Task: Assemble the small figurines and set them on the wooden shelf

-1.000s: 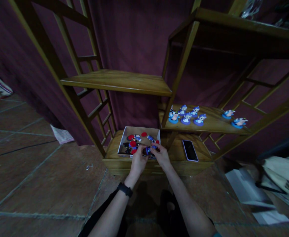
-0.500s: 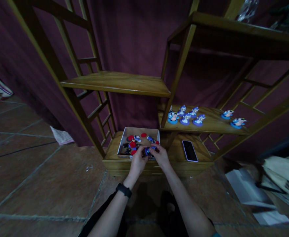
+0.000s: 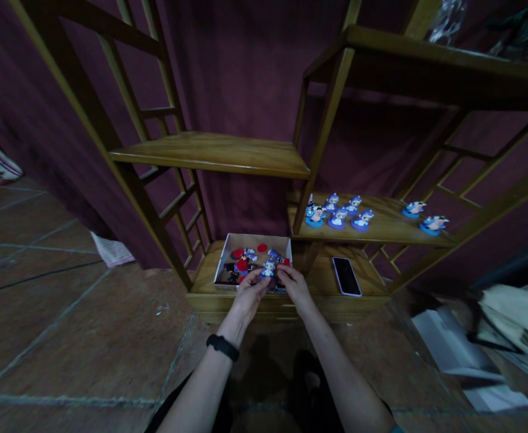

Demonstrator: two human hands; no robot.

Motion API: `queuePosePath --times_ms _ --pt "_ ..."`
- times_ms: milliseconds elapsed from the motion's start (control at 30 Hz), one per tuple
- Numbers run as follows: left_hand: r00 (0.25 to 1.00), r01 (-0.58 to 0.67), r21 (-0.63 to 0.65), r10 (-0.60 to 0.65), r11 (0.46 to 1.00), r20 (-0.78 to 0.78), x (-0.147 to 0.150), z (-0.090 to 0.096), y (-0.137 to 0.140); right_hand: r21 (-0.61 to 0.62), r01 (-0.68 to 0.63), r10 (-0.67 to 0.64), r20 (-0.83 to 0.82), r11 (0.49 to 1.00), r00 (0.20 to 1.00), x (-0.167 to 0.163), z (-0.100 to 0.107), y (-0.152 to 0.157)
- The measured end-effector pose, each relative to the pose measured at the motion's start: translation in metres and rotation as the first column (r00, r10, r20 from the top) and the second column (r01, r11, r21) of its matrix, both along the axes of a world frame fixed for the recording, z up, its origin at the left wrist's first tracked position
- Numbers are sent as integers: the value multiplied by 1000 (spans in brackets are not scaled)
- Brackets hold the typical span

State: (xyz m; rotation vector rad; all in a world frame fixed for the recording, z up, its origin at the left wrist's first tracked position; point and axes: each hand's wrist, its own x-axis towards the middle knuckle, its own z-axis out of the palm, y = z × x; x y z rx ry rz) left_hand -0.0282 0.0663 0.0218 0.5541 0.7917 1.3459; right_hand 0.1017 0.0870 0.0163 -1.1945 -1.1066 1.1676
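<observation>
A small purple-and-white figurine (image 3: 268,268) on a round purple base is held upright above the front of a shallow cardboard box (image 3: 221,263). My left hand (image 3: 249,294) is closed on its base from the left. From the right, my right hand (image 3: 294,284) pinches at the base's edge, its fingertips partly hidden. Inside the box lie red discs (image 3: 262,248), a purple figurine (image 3: 275,255) on its side and several dark and blue figurine pieces (image 3: 249,254). The hands cover the box's front right part.
On the right shelf (image 3: 383,219) stand several purple figurines (image 3: 337,218) and blue-based pink ones (image 3: 434,224). A phone (image 3: 347,276) lies on the lower board, right of the box. Above the box juts a wooden shelf (image 3: 214,150). White boxes (image 3: 453,343) and a pale bag sit on the floor.
The figurine has been turned from lying tipped between the fingers to upright, its front showing. My left hand has shifted slightly left and lower around the base.
</observation>
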Motion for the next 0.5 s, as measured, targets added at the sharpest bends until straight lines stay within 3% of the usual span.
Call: queuePosePath --times_ms 167,500 --pt "995 37 -32 -33 999 96 -3 3 -2 -28 -41 41 -13 999 999 -4 2 -3" --pt "994 93 -19 -92 995 62 -4 7 -2 14 -75 75 -6 997 997 -3 3 -5"
